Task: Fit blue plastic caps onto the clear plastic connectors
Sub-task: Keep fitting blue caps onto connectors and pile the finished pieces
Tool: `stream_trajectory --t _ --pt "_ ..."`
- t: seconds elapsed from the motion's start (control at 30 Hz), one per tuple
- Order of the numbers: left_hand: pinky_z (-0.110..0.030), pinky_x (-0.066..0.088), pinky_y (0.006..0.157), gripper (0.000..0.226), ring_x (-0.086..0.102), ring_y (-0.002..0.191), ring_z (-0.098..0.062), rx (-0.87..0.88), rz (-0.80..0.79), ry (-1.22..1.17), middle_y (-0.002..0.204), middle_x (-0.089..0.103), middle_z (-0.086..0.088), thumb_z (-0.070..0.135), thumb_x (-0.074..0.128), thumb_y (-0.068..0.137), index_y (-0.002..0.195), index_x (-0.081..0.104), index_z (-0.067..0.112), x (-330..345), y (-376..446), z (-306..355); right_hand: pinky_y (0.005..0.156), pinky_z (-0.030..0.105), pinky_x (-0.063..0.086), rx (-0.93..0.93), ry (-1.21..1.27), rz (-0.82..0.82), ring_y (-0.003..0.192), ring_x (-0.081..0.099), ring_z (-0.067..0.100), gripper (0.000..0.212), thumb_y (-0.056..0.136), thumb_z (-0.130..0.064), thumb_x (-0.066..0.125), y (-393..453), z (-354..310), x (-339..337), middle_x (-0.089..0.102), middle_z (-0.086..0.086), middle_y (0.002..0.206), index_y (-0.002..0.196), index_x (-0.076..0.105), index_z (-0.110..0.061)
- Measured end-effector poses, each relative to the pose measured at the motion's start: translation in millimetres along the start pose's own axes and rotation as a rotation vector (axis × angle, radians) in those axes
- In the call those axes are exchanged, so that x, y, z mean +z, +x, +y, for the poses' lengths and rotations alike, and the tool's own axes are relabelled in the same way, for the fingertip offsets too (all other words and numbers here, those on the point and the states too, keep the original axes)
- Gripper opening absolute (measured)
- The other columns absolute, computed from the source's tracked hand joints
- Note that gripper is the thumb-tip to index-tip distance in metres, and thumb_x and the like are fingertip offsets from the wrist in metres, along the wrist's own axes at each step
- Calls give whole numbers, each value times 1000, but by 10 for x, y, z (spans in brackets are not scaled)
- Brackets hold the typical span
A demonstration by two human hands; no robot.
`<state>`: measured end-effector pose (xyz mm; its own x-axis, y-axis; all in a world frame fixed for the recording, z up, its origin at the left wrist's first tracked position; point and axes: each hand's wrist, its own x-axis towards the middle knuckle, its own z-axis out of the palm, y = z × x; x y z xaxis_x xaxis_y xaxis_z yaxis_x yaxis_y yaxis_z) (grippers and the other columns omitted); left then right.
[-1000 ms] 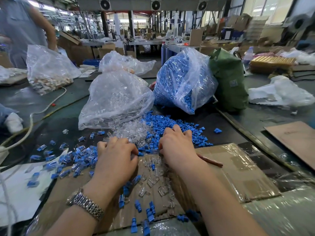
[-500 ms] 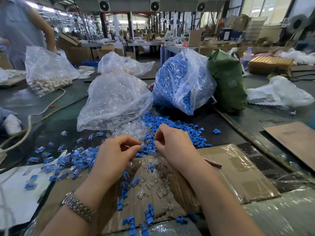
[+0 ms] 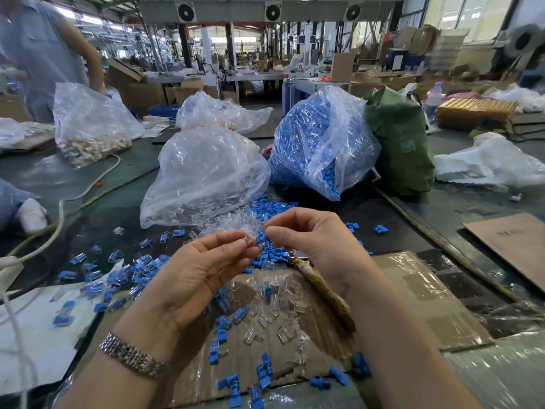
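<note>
While both hands hovered above the cardboard sheet (image 3: pixel 413 290), the left hand (image 3: pixel 203 270) pinched a small clear connector (image 3: pixel 250 240), glossy and see-through. The right hand (image 3: pixel 312 240) had its fingers curled, contents indiscernible. Matte blue caps (image 3: pixel 274 202) lay heaped just beyond, spilling from a crinkled clear bag (image 3: pixel 321 140).

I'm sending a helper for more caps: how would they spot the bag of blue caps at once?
Look beyond the loose pile on the dark table, between the slumped clear bag and the green bag. The bag of blue caps is the only clear bag packed solid blue.
</note>
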<state>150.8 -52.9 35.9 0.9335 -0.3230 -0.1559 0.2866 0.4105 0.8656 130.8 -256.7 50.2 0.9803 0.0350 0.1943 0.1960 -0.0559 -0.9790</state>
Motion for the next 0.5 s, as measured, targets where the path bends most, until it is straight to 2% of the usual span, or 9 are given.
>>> stream_trajectory --t 0.1,0.23,0.43,0.5 --pt "-24 61 68 18 77 90 -26 2 -3 17 103 76 -22 -5 70 76 88 80 3 18 -12 -6 73 15 52 -24 6 -1 73 70 9 4 88 -9 76 -7 -12 16 75 2 77 92 76 -10" --pt "-25 61 70 19 76 92 -30 29 -9 -1 100 75 -23 -9 71 71 84 79 2 25 -4 -10 74 16 54 -64 -112 -2 73 69 8 4 90 -10 74 -17 -11 65 76 4 80 94 75 -10" --pt "-27 61 75 18 75 98 -33 85 -41 35 104 74 -25 -8 73 71 86 78 1 16 -3 -30 74 14 53 -130 -174 -20 76 70 5 3 91 -8 73 -51 -33 107 76 5 84 93 75 -9" --pt "-28 61 76 19 75 99 -33 100 -51 36 104 74 -24 -8 73 72 86 78 2 14 0 -29 77 17 54 -139 -194 -43 77 70 4 3 91 -9 73 -58 -41 111 76 3 84 94 75 -9"
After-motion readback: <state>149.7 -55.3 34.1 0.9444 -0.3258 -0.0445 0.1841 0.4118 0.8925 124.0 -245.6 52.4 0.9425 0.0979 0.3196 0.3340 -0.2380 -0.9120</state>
